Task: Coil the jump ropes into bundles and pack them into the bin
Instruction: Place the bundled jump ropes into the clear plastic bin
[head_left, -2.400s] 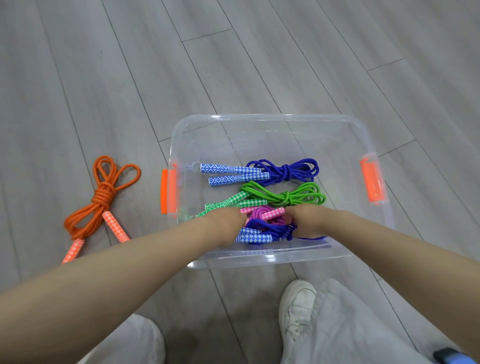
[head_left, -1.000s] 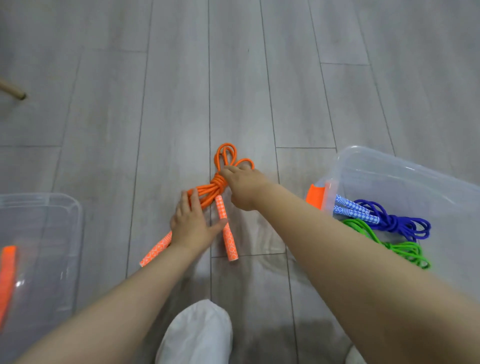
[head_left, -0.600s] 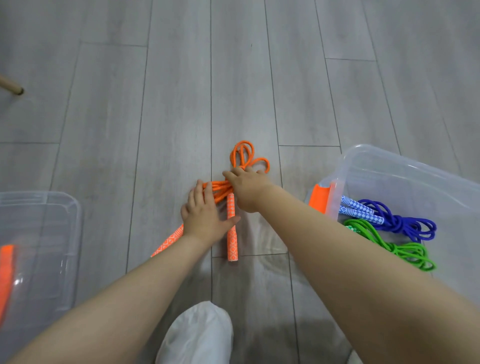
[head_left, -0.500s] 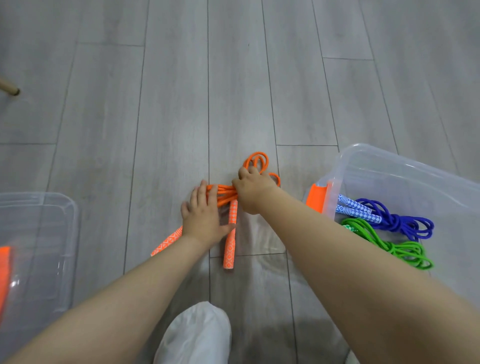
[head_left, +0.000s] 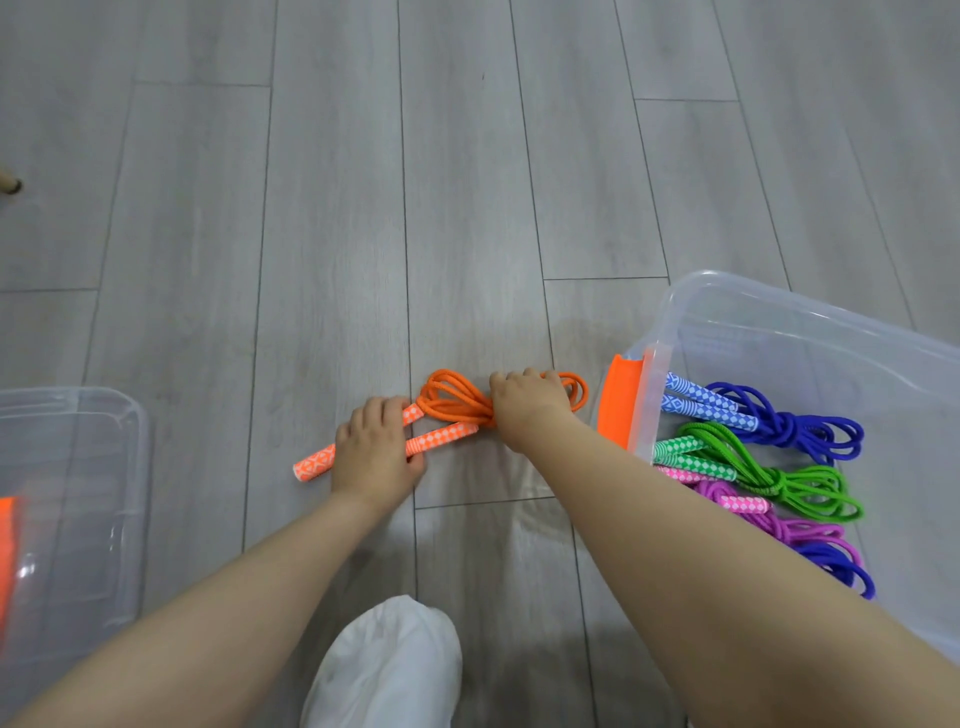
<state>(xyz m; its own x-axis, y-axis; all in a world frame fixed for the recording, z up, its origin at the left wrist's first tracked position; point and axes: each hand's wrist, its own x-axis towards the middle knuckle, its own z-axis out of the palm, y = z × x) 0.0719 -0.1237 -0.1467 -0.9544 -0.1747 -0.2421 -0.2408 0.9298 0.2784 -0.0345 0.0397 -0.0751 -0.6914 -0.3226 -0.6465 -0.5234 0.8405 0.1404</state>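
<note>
An orange jump rope bundle (head_left: 453, 401) lies on the grey floor, left of a clear bin (head_left: 779, 317) with orange latches. My left hand (head_left: 375, 448) lies over its two orange checked handles, fingers curled round them. My right hand (head_left: 525, 406) grips the knotted middle of the coil; loops stick out on both sides of it. Inside the bin lie a blue bundle (head_left: 789, 427), a green bundle (head_left: 779, 478), a pink-handled purple bundle (head_left: 789, 527) and part of another blue rope (head_left: 841, 569), partly hidden by my right arm.
A second clear container (head_left: 78, 499) with an orange latch sits at the left edge. My white shoe (head_left: 387, 670) is at the bottom middle. A wooden leg tip (head_left: 9, 183) shows at the far left. Grey plank floor stretches ahead.
After both hands left the bin, they took hold of the orange bundle and turned it. It now lies sideways, nearer the bin, handles pointing left.
</note>
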